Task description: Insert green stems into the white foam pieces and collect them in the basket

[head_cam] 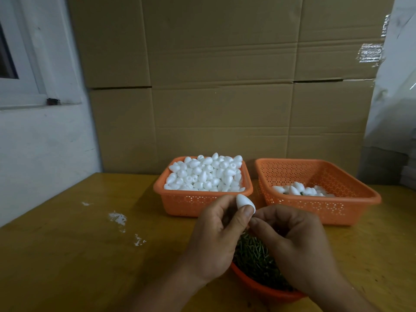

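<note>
Above the round orange bowl (265,289) full of thin green stems (252,255), two hands meet in the air. The left hand (216,239) holds one small white egg-shaped foam piece (242,202) between its thumb and curled fingers. The pointed end of the foam piece sticks up. The right hand (297,239) has its fingers curled, and its fingertips touch the bottom of that foam piece. It looks like a pinch, but whatever is between those fingertips is too small to see.

The bowl of stems sits at the near edge of the yellow wooden table (67,255), mostly under the hands.

Behind the hands is an orange plastic basket with little holes (202,201), heaped high with white foam pieces (204,174). Just beside it, on the right, is a second orange holey basket (322,206). It has only a few foam pieces (299,190) lying at the bottom, with a bit of green showing among them.

Small white crumbs (118,218) lie on the table to the left. Big brown cardboard boxes (225,75) stand against the back of the table.
</note>
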The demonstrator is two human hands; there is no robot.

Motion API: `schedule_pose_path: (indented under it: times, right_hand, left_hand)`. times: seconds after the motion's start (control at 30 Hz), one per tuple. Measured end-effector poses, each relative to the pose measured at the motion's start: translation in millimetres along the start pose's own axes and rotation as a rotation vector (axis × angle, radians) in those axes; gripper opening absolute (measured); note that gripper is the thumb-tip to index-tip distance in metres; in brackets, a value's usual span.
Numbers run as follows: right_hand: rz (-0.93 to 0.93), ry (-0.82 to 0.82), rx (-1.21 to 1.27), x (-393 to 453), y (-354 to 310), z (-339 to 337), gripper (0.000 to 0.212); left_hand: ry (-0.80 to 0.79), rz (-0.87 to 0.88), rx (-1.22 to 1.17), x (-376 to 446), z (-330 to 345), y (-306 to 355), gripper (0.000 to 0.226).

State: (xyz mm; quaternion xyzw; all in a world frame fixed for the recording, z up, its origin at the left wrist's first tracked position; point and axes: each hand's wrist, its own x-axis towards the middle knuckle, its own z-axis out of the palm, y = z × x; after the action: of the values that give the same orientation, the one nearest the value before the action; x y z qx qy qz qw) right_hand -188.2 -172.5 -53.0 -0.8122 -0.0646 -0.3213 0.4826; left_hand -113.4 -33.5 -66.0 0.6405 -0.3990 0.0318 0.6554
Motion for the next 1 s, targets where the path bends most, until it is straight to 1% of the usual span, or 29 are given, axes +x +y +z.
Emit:
schedule_pose_path:
  times: [0.1, 0.23, 0.27, 0.33, 0.37, 0.4, 0.5, 0.57, 0.63, 0.7, 0.77, 0.8, 0.87, 0.93, 1.0]
  right_hand:
    - [0.032, -0.003, 0.071, 1.3, 0.9, -1.2, 0.021]
    - [0.1, -0.003, 0.129, 4.2, 0.4, -1.5, 0.014]
    - [0.119, 0.002, 0.138, 5.6, 0.5, -2.5, 0.013]
    - [0.155, 0.033, 0.106, 11.8, 3.1, -7.0, 0.01]
    - [0.174, 0.054, 0.068, 17.1, 6.2, -10.9, 0.01]
    - [0.198, 0.078, 0.018, 23.9, 10.6, -15.6, 0.009]
    - [0.271, 0.16, -0.161, 49.6, 29.6, -33.2, 0.011]
    - [0.301, 0.184, -0.347, 68.3, 44.0, -44.7, 0.009]
    - [0.359, 0.164, -0.55, 87.1, 58.8, -56.1, 0.011]
    - [0.45, 0.147, -0.686, 104.6, 71.4, -66.4, 0.024]
    - [0.544, 0.122, -0.764, 118.7, 79.7, -72.7, 0.04]
    - [0.582, 0.097, -0.797, 123.7, 82.4, -73.6, 0.047]
    - [0.629, 0.045, -0.855, 131.5, 87.1, -73.3, 0.055]
    - [0.656, 0.005, -0.906, 136.6, 90.4, -73.3, 0.058]
    - [0.681, -0.031, -0.926, 139.9, 93.9, -74.5, 0.055]
  left_hand:
    - [0.014, -0.016, -0.035, 0.5, -0.2, -1.2, 0.011]
    - [-0.033, -0.031, -0.034, 0.0, 0.5, 0.1, 0.016]
    - [-0.037, -0.044, -0.038, -0.4, 1.3, 0.2, 0.021]
    - [-0.036, -0.072, -0.034, -2.0, 3.2, -2.4, 0.041]
    - [-0.034, -0.074, -0.014, -2.8, 3.7, -4.3, 0.046]
    - [-0.033, -0.067, 0.017, -3.8, 3.9, -5.7, 0.045]
    - [-0.014, -0.037, 0.114, -5.6, 4.8, -7.4, 0.036]
    - [-0.019, -0.022, 0.182, -6.8, 4.8, -7.8, 0.034]
    - [-0.03, 0.017, 0.282, -8.4, 4.2, -7.7, 0.031]
    - [-0.042, 0.1, 0.444, -9.7, 3.1, -7.6, 0.027]
    - [-0.049, 0.195, 0.575, -10.4, 2.4, -6.5, 0.022]
    - [-0.046, 0.226, 0.602, -10.4, 2.2, -5.8, 0.019]
    - [-0.044, 0.259, 0.621, -9.7, 1.8, -5.0, 0.016]
    - [-0.046, 0.282, 0.63, -9.3, 1.6, -4.5, 0.015]
    - [-0.047, 0.297, 0.629, -9.2, 1.4, -4.3, 0.013]
